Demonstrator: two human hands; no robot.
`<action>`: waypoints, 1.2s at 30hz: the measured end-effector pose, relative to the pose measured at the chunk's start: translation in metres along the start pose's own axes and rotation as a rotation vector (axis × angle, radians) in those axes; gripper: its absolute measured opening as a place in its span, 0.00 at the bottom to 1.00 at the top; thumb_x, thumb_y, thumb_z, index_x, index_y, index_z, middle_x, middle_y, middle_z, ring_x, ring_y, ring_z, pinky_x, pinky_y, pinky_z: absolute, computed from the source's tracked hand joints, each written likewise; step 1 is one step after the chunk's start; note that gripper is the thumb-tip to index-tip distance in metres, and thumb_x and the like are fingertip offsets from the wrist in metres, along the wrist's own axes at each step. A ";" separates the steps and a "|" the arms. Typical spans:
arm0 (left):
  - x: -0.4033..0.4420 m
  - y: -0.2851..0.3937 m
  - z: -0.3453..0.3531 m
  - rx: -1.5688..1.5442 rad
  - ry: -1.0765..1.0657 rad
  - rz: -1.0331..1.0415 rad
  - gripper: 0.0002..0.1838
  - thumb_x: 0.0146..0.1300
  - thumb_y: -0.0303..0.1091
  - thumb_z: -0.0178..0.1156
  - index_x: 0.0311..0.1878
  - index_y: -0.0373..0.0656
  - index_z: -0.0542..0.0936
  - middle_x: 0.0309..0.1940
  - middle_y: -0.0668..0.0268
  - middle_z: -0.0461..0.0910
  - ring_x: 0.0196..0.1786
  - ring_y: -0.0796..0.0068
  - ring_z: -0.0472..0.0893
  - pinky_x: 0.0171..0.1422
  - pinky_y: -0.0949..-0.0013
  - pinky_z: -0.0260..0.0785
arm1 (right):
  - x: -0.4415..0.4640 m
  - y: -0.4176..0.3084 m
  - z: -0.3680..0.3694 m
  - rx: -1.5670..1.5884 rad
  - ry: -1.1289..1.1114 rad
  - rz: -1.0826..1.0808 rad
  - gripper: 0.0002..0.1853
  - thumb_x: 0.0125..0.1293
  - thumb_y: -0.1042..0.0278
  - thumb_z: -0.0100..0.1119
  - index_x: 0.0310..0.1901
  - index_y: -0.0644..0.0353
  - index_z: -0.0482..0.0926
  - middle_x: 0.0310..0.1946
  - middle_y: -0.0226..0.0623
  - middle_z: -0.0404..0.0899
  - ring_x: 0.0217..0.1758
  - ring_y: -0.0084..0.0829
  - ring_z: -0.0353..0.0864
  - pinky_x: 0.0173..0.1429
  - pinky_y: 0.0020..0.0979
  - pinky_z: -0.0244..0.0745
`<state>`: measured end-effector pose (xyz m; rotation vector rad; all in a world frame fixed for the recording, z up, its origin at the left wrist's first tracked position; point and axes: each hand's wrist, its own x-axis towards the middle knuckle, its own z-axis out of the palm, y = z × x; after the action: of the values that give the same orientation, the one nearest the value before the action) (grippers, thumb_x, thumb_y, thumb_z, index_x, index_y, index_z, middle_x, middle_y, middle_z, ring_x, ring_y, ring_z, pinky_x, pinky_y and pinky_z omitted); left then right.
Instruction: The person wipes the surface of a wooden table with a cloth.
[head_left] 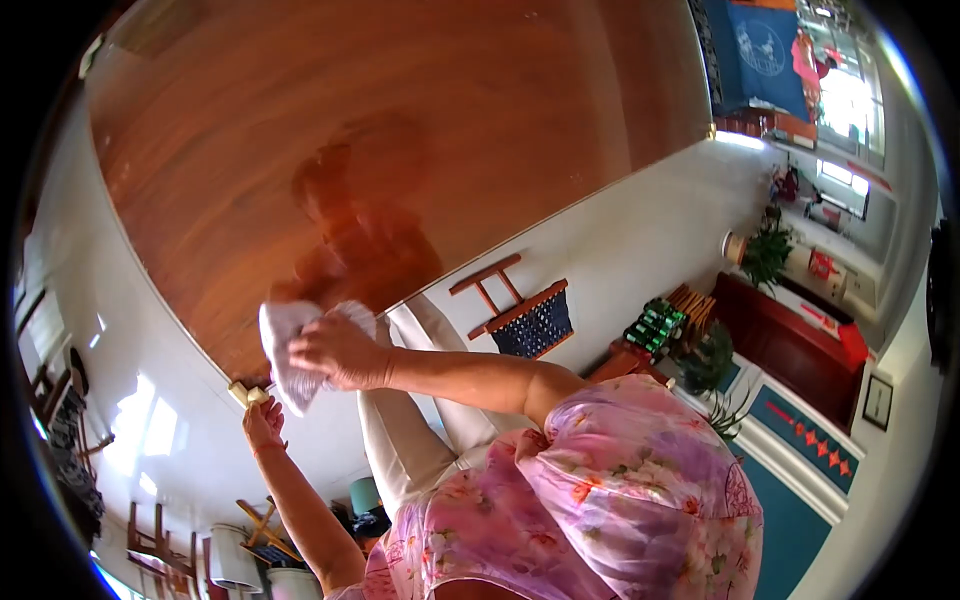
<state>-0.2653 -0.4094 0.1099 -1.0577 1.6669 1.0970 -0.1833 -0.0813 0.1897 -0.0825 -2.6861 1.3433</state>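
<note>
My right hand (345, 350) grips a white cloth (288, 345) at the near edge of a glossy reddish-brown tabletop (480, 130). Part of the cloth hangs over that edge. At the table's near left corner, my left hand (265, 422) has its fingers closed on a small cream-coloured corner guard (247, 394). The fingers partly hide the guard. My reflection shows on the shiny surface beyond the cloth.
A wooden folding stool (530, 318) with a dark patterned seat stands beside the table. Green bottles (655, 328) and potted plants (768, 250) are to the right. A white bucket (235, 560) and more stools (160, 545) are at the lower left.
</note>
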 end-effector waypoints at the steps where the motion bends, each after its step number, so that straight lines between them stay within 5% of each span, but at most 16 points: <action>1: 0.001 0.002 0.000 0.012 0.020 -0.010 0.18 0.67 0.46 0.48 0.50 0.45 0.75 0.40 0.64 0.82 0.36 0.72 0.79 0.37 0.68 0.69 | 0.002 0.009 -0.016 -0.043 0.046 0.092 0.20 0.45 0.69 0.63 0.45 0.51 0.78 0.49 0.27 0.75 0.53 0.34 0.71 0.55 0.44 0.65; 4: 0.003 0.004 -0.001 0.036 0.068 -0.051 0.19 0.67 0.47 0.47 0.51 0.45 0.74 0.42 0.64 0.82 0.37 0.71 0.79 0.38 0.67 0.69 | -0.016 0.055 -0.041 -0.296 0.198 0.362 0.17 0.48 0.66 0.61 0.44 0.51 0.78 0.49 0.28 0.75 0.54 0.33 0.71 0.55 0.44 0.64; 7: 0.008 0.006 -0.003 0.038 0.078 -0.094 0.20 0.67 0.48 0.46 0.53 0.44 0.73 0.44 0.64 0.81 0.40 0.70 0.79 0.40 0.66 0.69 | -0.042 0.103 -0.071 -0.471 0.231 0.245 0.14 0.52 0.64 0.58 0.43 0.49 0.77 0.48 0.27 0.74 0.54 0.34 0.72 0.54 0.43 0.66; 11: 0.002 0.021 -0.012 0.063 0.089 -0.181 0.20 0.68 0.48 0.45 0.52 0.44 0.74 0.46 0.64 0.80 0.43 0.69 0.79 0.43 0.64 0.69 | -0.052 0.159 -0.176 -0.524 0.360 0.439 0.29 0.36 0.65 0.71 0.46 0.52 0.74 0.49 0.30 0.73 0.52 0.38 0.73 0.46 0.44 0.70; 16: 0.003 0.032 -0.011 0.129 0.067 -0.236 0.17 0.68 0.46 0.45 0.49 0.46 0.76 0.44 0.65 0.82 0.41 0.70 0.79 0.41 0.63 0.70 | -0.128 0.292 -0.292 -0.871 0.621 0.599 0.31 0.45 0.71 0.68 0.56 0.56 0.71 0.51 0.46 0.74 0.56 0.48 0.72 0.59 0.45 0.68; 19: -0.002 0.037 -0.004 0.149 0.106 -0.240 0.15 0.68 0.44 0.46 0.46 0.46 0.77 0.40 0.67 0.83 0.39 0.70 0.80 0.41 0.62 0.70 | -0.150 0.328 -0.367 -0.588 0.648 1.196 0.19 0.69 0.53 0.46 0.54 0.56 0.74 0.53 0.48 0.75 0.55 0.45 0.75 0.56 0.39 0.72; 20: -0.003 0.037 -0.002 0.150 0.118 -0.238 0.15 0.68 0.44 0.46 0.46 0.46 0.77 0.40 0.67 0.83 0.39 0.71 0.80 0.41 0.62 0.70 | -0.165 0.351 -0.380 -0.339 0.790 1.279 0.23 0.71 0.48 0.38 0.57 0.54 0.73 0.56 0.48 0.73 0.57 0.43 0.74 0.59 0.39 0.70; 21: -0.004 0.038 0.000 0.137 0.115 -0.231 0.16 0.68 0.44 0.46 0.45 0.45 0.77 0.39 0.68 0.83 0.39 0.71 0.80 0.41 0.63 0.70 | -0.189 0.394 -0.383 0.270 1.160 1.130 0.24 0.69 0.51 0.45 0.61 0.55 0.69 0.57 0.47 0.72 0.59 0.42 0.73 0.61 0.37 0.69; 22: -0.003 0.036 -0.002 0.125 0.112 -0.228 0.16 0.68 0.44 0.46 0.44 0.45 0.77 0.39 0.68 0.83 0.39 0.72 0.80 0.41 0.63 0.70 | -0.166 0.345 -0.397 -0.583 0.606 1.433 0.28 0.64 0.55 0.51 0.63 0.57 0.66 0.59 0.47 0.70 0.63 0.42 0.69 0.66 0.35 0.65; 24: -0.005 0.030 -0.002 0.104 0.116 -0.247 0.17 0.68 0.45 0.44 0.42 0.43 0.78 0.37 0.68 0.83 0.38 0.72 0.80 0.40 0.65 0.69 | -0.179 0.368 -0.383 -0.889 0.561 1.375 0.33 0.57 0.57 0.58 0.64 0.60 0.65 0.61 0.46 0.69 0.67 0.42 0.65 0.70 0.36 0.59; 26: 0.000 0.027 -0.003 0.053 0.126 -0.249 0.19 0.68 0.45 0.43 0.39 0.41 0.79 0.34 0.67 0.83 0.36 0.73 0.80 0.36 0.67 0.69 | -0.185 0.371 -0.375 -0.879 0.569 1.426 0.37 0.52 0.70 0.58 0.67 0.57 0.60 0.64 0.48 0.65 0.65 0.44 0.67 0.68 0.36 0.61; 28: 0.012 0.017 -0.006 -0.048 0.065 -0.211 0.21 0.68 0.45 0.41 0.35 0.41 0.78 0.27 0.65 0.81 0.27 0.71 0.78 0.27 0.69 0.66 | -0.212 0.399 -0.375 -0.833 0.645 1.171 0.39 0.50 0.66 0.61 0.67 0.57 0.60 0.61 0.49 0.68 0.63 0.46 0.68 0.67 0.37 0.63; 29: 0.004 0.017 -0.002 0.000 0.068 -0.177 0.20 0.68 0.46 0.42 0.36 0.41 0.78 0.28 0.65 0.81 0.29 0.70 0.79 0.30 0.67 0.66 | -0.197 0.379 -0.376 -0.903 0.622 1.216 0.38 0.51 0.64 0.61 0.67 0.57 0.61 0.60 0.51 0.69 0.63 0.47 0.68 0.66 0.37 0.63; 30: 0.005 0.014 -0.003 -0.004 0.076 -0.176 0.18 0.68 0.44 0.43 0.38 0.42 0.78 0.30 0.65 0.82 0.32 0.68 0.79 0.34 0.64 0.67 | -0.183 0.356 -0.394 -0.563 0.484 1.430 0.41 0.53 0.53 0.61 0.67 0.63 0.59 0.67 0.49 0.60 0.71 0.44 0.58 0.73 0.37 0.51; 32: -0.002 0.014 0.005 -0.045 0.083 -0.139 0.14 0.65 0.39 0.45 0.40 0.43 0.77 0.33 0.66 0.82 0.34 0.67 0.79 0.36 0.62 0.67 | -0.217 0.390 -0.392 -0.822 0.417 1.239 0.38 0.56 0.58 0.57 0.66 0.65 0.59 0.68 0.52 0.57 0.72 0.48 0.55 0.73 0.40 0.51; 36: -0.008 0.018 0.018 -0.070 0.091 -0.124 0.12 0.59 0.35 0.49 0.43 0.44 0.76 0.34 0.66 0.81 0.35 0.67 0.80 0.37 0.64 0.69 | -0.223 0.408 -0.387 -0.809 0.503 1.263 0.35 0.51 0.60 0.60 0.63 0.56 0.64 0.63 0.48 0.65 0.67 0.49 0.61 0.70 0.43 0.57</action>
<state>-0.2764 -0.3861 0.1174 -1.2554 1.6201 1.0466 0.0886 0.4458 0.0708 -2.0641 -2.4032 0.0694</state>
